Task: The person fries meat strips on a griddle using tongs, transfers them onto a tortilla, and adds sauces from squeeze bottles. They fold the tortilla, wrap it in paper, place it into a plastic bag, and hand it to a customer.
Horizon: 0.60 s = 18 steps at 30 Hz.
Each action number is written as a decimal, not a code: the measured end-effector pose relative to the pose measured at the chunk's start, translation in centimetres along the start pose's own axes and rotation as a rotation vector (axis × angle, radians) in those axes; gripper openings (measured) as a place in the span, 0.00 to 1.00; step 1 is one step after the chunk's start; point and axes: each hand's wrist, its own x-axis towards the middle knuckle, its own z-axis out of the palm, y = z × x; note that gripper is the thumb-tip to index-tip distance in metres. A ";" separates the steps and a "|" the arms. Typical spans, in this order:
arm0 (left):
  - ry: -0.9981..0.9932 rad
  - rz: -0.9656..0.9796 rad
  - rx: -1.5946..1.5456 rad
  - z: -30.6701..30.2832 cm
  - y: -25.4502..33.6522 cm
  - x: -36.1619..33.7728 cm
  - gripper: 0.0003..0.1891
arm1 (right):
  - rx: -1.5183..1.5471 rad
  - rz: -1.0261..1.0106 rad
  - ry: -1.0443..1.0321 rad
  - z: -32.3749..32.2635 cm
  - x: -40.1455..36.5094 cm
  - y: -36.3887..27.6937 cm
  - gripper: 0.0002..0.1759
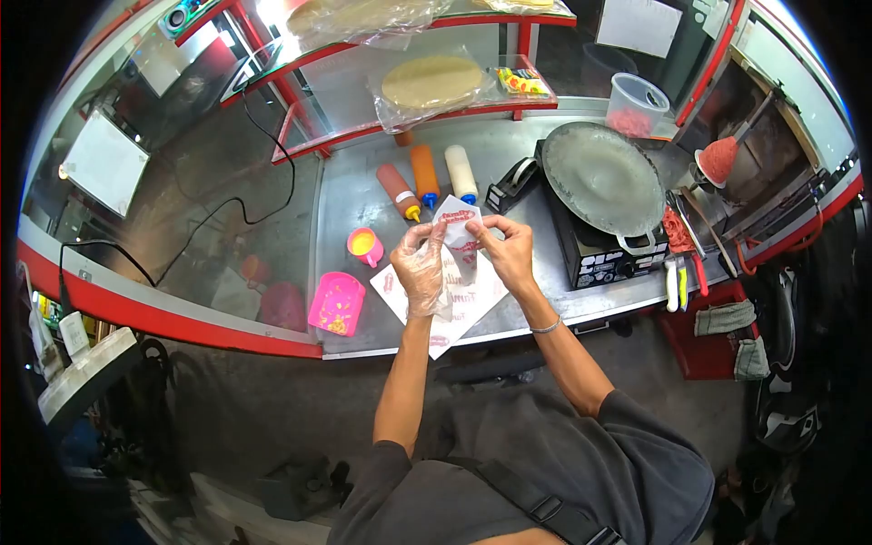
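Note:
A small folded piece of printed paper (pixel 456 213) is held up over the metal counter between both hands. My left hand (pixel 421 271), in a clear plastic glove, pinches its left side. The bare fingers of my right hand (pixel 509 252) close on its right side. Beneath them a larger printed sheet (pixel 481 295) lies flat. Left of the hands are a pink cup (pixel 364 245) with something yellow inside and a pink container (pixel 337 304). Beyond the hands lie a reddish bottle (pixel 396 188), an orange bottle (pixel 423 171) and a white bottle (pixel 460 171).
A flat round pan (pixel 604 179) sits on a black stove (pixel 595 259) at right, beside a black tape dispenser (pixel 511 186). Utensils with coloured handles (pixel 698 272) overhang the edge. Glass shelves hold bagged flat rounds (pixel 431 82); a clear tub (pixel 636 104) stands behind.

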 end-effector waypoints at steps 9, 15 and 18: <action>0.094 0.003 0.156 0.6 -3.6 6.2 0.13 | -0.022 0.038 0.040 1.9 6.6 2.2 0.19; 0.051 0.126 0.321 -0.9 -0.2 3.0 0.15 | -0.058 -0.046 0.017 1.1 3.2 0.7 0.20; 0.013 -0.042 0.508 -3.8 -6.7 -4.9 0.14 | -0.184 0.099 0.027 -1.5 -3.9 9.1 0.18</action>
